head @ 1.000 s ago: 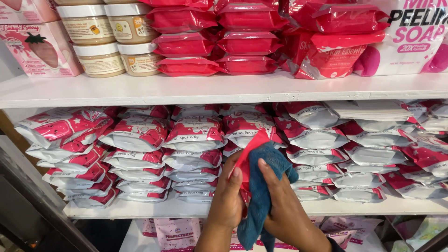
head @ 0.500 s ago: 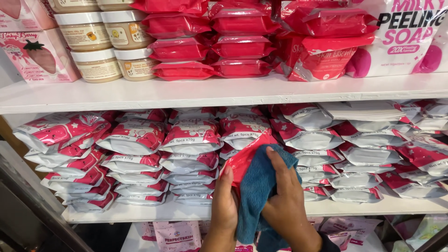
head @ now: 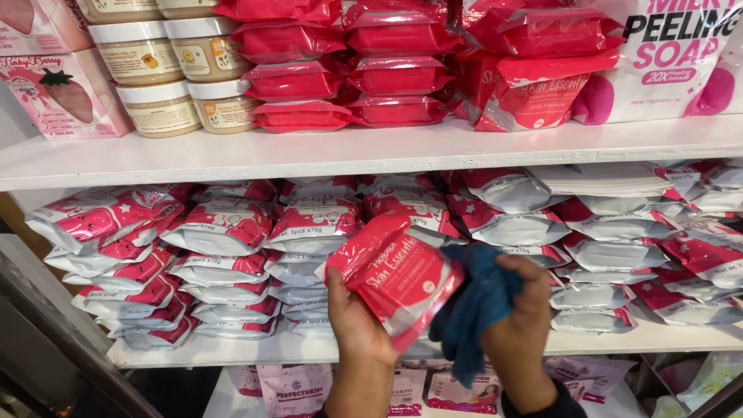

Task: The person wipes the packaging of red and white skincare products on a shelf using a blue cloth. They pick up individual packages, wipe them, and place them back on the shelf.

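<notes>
White shelving unit (head: 371,151) with two visible boards, taken here as the landmark. On its upper board stand red flat packs (head: 398,77) in stacks, with lidded cream jars (head: 159,73) at the left end and a large white-and-pink box (head: 669,58) at the right end; stacking keeps the flat goods level and facing outward. Under that board, on the lower one, lie rows of red-and-silver pouches (head: 224,263), piled flat on one another so that they do not slide. In front of the lower board, about midway along it, a single red pouch (head: 398,279) is held clear of the piles and tilted, its face turned up toward the viewer so that the whole surface can be reached. The left hand (head: 352,317) is closed round the pouch's lower left edge, thumb on the front, bracing it from below. The right hand (head: 522,325) is clenched on a bunched blue cloth (head: 472,310), which touches the pouch's right edge; bunching gives a firm pad.
</notes>
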